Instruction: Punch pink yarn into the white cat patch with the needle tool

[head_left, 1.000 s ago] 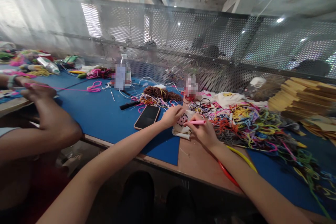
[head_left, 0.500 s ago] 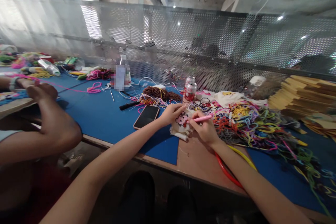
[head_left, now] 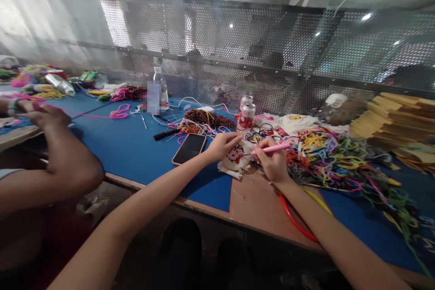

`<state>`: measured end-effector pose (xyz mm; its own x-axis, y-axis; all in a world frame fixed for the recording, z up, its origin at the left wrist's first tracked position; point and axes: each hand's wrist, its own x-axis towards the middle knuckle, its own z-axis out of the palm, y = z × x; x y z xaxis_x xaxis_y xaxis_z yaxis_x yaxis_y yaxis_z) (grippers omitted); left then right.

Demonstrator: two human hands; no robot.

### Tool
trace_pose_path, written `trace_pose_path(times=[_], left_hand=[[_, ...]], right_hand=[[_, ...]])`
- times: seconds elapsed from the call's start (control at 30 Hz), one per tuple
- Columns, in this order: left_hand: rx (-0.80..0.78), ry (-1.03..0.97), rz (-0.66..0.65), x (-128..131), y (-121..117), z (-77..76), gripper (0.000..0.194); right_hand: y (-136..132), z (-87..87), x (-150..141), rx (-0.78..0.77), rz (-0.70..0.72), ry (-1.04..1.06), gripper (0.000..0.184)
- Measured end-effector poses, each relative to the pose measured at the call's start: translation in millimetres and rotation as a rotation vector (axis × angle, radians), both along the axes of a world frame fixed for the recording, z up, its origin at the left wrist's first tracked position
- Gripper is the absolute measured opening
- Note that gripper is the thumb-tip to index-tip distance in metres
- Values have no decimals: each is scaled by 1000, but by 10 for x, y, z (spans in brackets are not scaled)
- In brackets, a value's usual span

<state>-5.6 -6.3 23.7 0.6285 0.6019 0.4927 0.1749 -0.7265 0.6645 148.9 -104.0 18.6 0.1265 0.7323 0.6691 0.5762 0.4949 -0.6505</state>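
Note:
A small piece of white cloth [head_left: 232, 171] with a pink, black and red yarn design lies at the table's front edge. My left hand [head_left: 221, 146] pinches its upper left edge, fingers together. A pink-handled punch needle [head_left: 272, 148] is gripped in my right hand [head_left: 273, 163] like a pen. Its thin tip points left to the red part of the design; whether it touches the cloth I cannot tell. Close to my left forearm lies a phone [head_left: 190, 148], screen dark.
Loose coloured yarn [head_left: 326, 158] is heaped on the right, before stacked brown paper [head_left: 380, 120]. Drink cans [head_left: 247, 114] stand behind the cloth. A red hoop [head_left: 296, 218] lies under my right forearm. Another person's arm [head_left: 68, 154] rests at left. A bottle [head_left: 158, 95] stands farther back.
My right hand and the punch needle have moved a little right, away from the design, showing more of it. My left hand stays on the cloth.

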Motion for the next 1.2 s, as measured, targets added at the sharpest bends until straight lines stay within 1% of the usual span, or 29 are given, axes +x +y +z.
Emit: trace_pose_path(times=[0.27, 0.5, 0.6, 0.8, 1.0, 1.2], left_hand=[[13, 0, -5, 0, 11, -14, 41], [1, 1, -10, 5, 6, -22, 40], [-3, 1, -10, 5, 21, -20, 40], [-31, 25, -2, 15, 62, -36, 43], [-43, 10, -17, 11, 43, -13, 44], [-86, 26, -20, 3, 20, 21, 45]], right_hand=[[-13, 12, -3, 79, -49, -122, 17], [-20, 25, -2, 92, -95, -148, 18], [-13, 24, 5, 93, -93, -115, 19], [35, -2, 44, 41, -61, 84, 20], [57, -13, 71, 55, -80, 105, 19], [68, -6, 80, 87, -106, 128, 19]])
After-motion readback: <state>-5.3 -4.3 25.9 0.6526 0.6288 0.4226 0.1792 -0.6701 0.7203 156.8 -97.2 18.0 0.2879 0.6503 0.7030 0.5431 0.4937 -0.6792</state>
